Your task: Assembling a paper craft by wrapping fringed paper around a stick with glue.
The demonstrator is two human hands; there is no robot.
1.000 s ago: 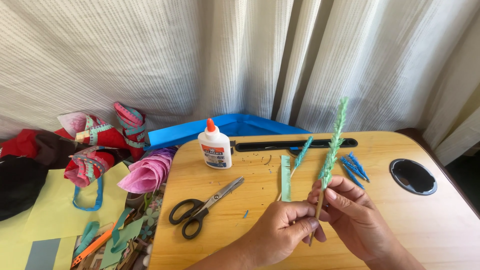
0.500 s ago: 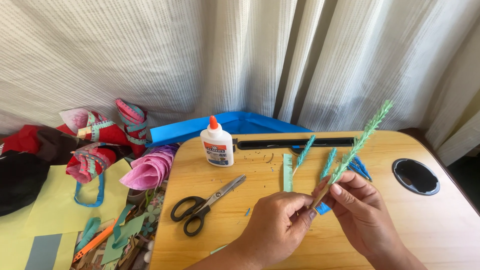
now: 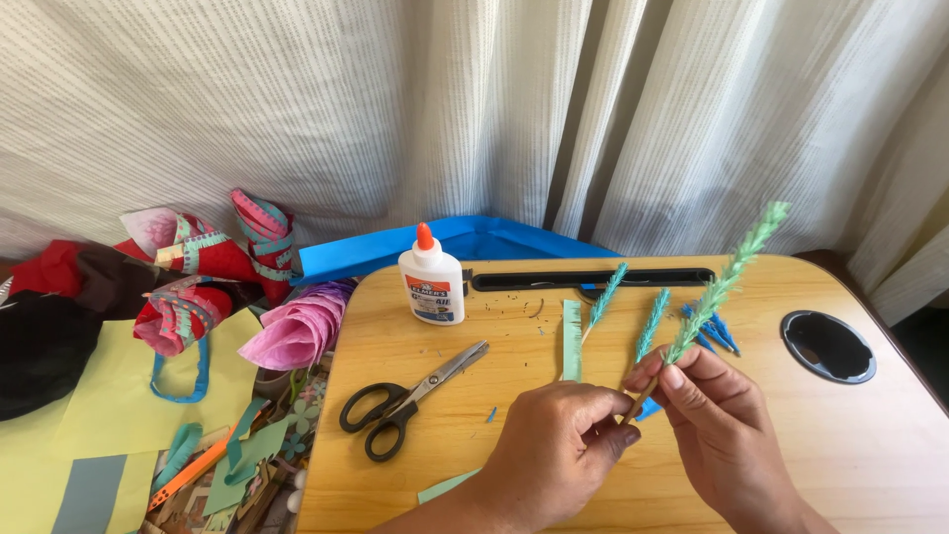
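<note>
Both hands hold one thin wooden stick wrapped in fringed green paper, a green paper sprig [image 3: 727,277] that slants up to the right. My left hand [image 3: 559,450] pinches the bare lower end of the stick. My right hand [image 3: 717,420] grips it just above, fingers closed around the wrapped part. Two finished sprigs lie on the wooden lap table [image 3: 870,435] behind my hands: one teal sprig [image 3: 605,295] and another teal sprig [image 3: 652,321]. A strip of green paper [image 3: 571,339] lies beside them.
Black-handled scissors [image 3: 405,396] lie left of my hands. A white glue bottle with an orange cap [image 3: 431,279] stands at the table's back. Blue paper bits [image 3: 714,331] and a round cup hole [image 3: 827,346] are on the right. Coloured paper and scraps [image 3: 178,376] lie left.
The green sprig has tilted from nearly upright to slanting right. Both hands have turned it and shifted slightly right.
</note>
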